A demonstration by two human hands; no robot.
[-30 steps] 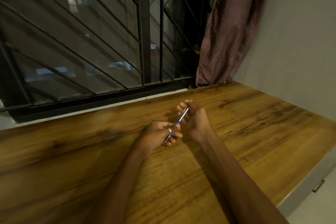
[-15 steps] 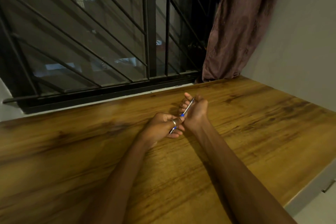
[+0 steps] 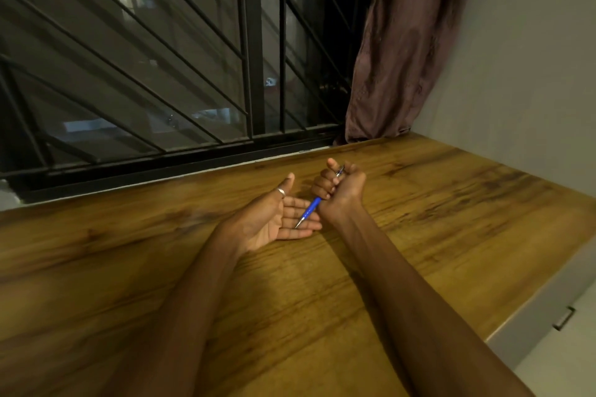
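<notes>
I had my right hand (image 3: 338, 193) curled in a fist round the slim blue plastic pen with a silver metal point and clip (image 3: 311, 208). My fingers wrapped its upper half, and the clip end showed just above them by my thumb. The pen was off the glossy, brown-grained wooden worktop (image 3: 419, 235). Its long axis ran on a slant, clip end away from me and to the right, point toward me and to the left.

That point lay over the fingers of my left hand (image 3: 277, 219), which was spread flat, palm up, holding nothing, its back resting on the worktop. I could not tell whether the point touched the skin. Of the two hands, the left was the nearer to the writing end, just beside the fist, so I judged that the next move hung on that short slanted gap: either hand needed only a small shift for the smooth barrel to pass across.

A plain silver ring (image 3: 281, 192) sat on my left thumb. A black metal window grille (image 3: 251, 42) and a crumpled mauve cloth curtain (image 3: 396, 42) stood behind.
</notes>
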